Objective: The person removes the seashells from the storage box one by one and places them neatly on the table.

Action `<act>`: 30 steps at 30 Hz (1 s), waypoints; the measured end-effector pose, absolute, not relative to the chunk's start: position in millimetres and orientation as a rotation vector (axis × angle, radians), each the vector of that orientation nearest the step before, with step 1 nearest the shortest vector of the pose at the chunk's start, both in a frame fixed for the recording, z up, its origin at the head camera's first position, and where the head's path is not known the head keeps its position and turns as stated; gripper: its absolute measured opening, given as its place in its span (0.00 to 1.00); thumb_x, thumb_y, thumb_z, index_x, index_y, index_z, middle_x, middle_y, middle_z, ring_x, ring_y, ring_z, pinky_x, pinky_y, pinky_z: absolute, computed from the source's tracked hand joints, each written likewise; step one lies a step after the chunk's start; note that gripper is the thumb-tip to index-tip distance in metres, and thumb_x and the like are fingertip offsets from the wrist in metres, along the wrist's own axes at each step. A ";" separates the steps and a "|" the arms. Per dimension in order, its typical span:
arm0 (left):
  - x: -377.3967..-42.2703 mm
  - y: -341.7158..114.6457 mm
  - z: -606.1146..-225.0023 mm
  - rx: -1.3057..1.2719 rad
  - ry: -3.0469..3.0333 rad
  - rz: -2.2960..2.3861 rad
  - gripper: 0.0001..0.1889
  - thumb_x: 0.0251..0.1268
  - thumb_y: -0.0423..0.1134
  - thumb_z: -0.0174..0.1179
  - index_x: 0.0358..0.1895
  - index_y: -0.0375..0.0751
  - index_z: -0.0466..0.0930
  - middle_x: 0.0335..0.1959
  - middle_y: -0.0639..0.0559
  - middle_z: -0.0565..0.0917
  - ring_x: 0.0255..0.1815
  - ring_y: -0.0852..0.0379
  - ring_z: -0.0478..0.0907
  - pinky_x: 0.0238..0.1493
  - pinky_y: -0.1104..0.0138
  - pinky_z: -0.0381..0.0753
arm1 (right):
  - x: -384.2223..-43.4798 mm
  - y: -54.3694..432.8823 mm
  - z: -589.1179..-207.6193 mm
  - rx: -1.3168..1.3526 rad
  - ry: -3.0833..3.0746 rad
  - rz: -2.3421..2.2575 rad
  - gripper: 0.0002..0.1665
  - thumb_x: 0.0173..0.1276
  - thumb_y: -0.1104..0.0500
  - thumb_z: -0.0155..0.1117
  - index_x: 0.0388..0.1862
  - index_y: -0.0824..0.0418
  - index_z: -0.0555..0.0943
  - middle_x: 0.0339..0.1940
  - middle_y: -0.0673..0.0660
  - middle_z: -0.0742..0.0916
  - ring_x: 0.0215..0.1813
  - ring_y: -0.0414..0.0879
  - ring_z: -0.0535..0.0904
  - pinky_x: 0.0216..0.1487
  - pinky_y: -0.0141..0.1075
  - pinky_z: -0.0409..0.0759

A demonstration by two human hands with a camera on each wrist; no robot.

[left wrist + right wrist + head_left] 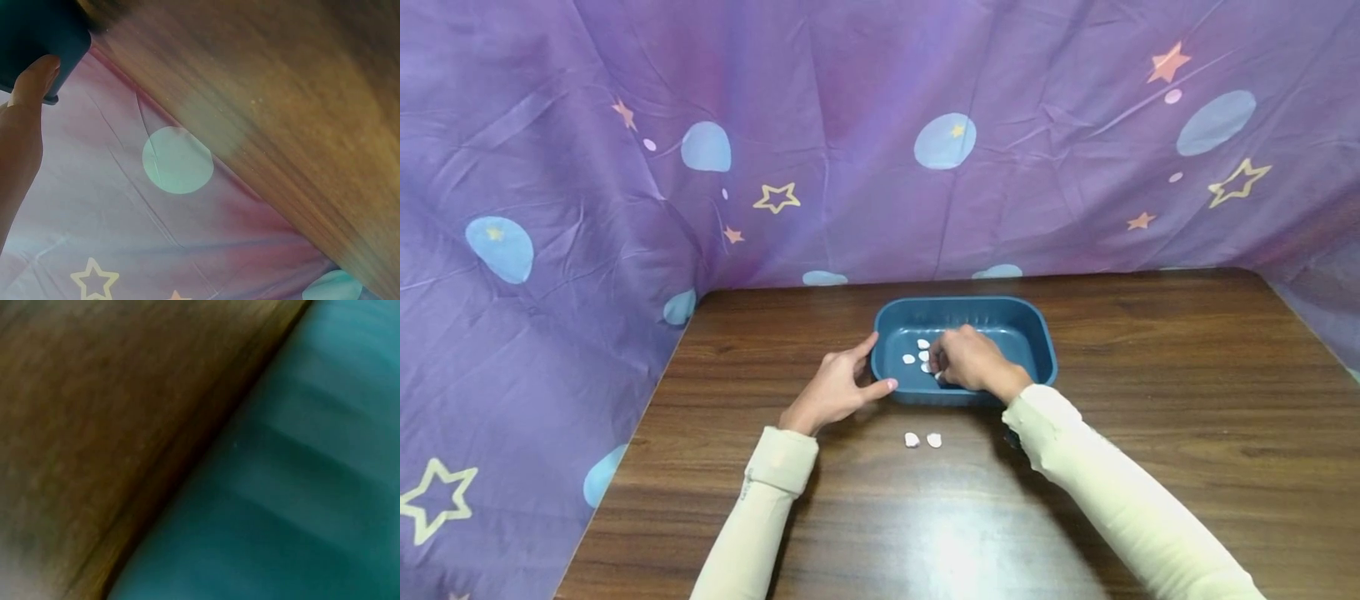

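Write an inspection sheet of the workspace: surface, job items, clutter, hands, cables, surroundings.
Surface: brown wood-grain table, glare in the foreground.
Job items: blue tray with several white pieces inside; two more white pieces on the table in front.
Clutter: dark item by right cuff, unidentified.
Hands: left hand touches the tray's near-left corner; right hand inside it, grip hidden.
Cables: nothing seen.
Surroundings: purple patterned fabric behind and at the sides.
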State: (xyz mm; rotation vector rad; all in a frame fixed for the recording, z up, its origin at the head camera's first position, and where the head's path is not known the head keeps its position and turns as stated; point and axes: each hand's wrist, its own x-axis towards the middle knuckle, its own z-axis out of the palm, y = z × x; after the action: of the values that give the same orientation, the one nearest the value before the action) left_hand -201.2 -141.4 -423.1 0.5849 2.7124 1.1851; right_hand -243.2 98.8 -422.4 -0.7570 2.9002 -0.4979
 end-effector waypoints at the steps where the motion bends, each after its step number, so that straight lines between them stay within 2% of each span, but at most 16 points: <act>1: -201.4 -141.3 -423.4 0.587 2.714 1.183 0.47 0.63 0.49 0.70 0.78 0.33 0.54 0.74 0.34 0.66 0.71 0.45 0.73 0.72 0.60 0.73 | -243.1 99.5 -422.2 -0.760 2.896 -0.503 0.09 0.52 0.62 0.78 0.23 0.50 0.85 0.26 0.48 0.88 0.33 0.45 0.82 0.33 0.41 0.82; 8: -200.8 -140.2 -422.9 0.570 2.711 1.193 0.47 0.63 0.48 0.70 0.78 0.34 0.54 0.74 0.35 0.66 0.71 0.46 0.73 0.72 0.61 0.73 | -243.1 104.1 -421.5 -0.828 2.822 -0.565 0.07 0.52 0.63 0.79 0.27 0.54 0.88 0.28 0.50 0.91 0.34 0.42 0.87 0.40 0.40 0.87; 16: -201.3 -138.7 -424.1 0.569 2.707 1.215 0.47 0.63 0.48 0.70 0.78 0.33 0.55 0.73 0.35 0.67 0.70 0.47 0.75 0.71 0.61 0.74 | -243.5 111.2 -420.3 -0.903 2.751 -0.646 0.05 0.53 0.66 0.77 0.28 0.59 0.88 0.25 0.51 0.91 0.30 0.38 0.85 0.37 0.34 0.87; 22: -202.0 -139.1 -425.1 0.588 2.702 1.234 0.46 0.62 0.46 0.71 0.78 0.32 0.55 0.73 0.34 0.67 0.70 0.46 0.75 0.71 0.60 0.74 | -245.7 116.1 -421.3 -0.989 2.722 -0.656 0.10 0.51 0.70 0.74 0.31 0.59 0.90 0.27 0.51 0.91 0.31 0.37 0.85 0.39 0.33 0.87; 30: -201.2 -139.7 -423.8 0.578 2.712 1.208 0.47 0.62 0.48 0.70 0.78 0.33 0.55 0.73 0.35 0.67 0.70 0.46 0.74 0.71 0.61 0.74 | -244.5 119.4 -414.8 -0.930 2.705 -0.737 0.13 0.50 0.73 0.72 0.32 0.57 0.90 0.27 0.50 0.91 0.30 0.37 0.85 0.36 0.30 0.85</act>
State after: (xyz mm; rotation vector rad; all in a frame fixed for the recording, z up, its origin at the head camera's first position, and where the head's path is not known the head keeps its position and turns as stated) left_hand -201.2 -139.7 -423.8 0.5782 2.7124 1.2078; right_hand -244.5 119.4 -414.8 -0.9298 2.7047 -0.7371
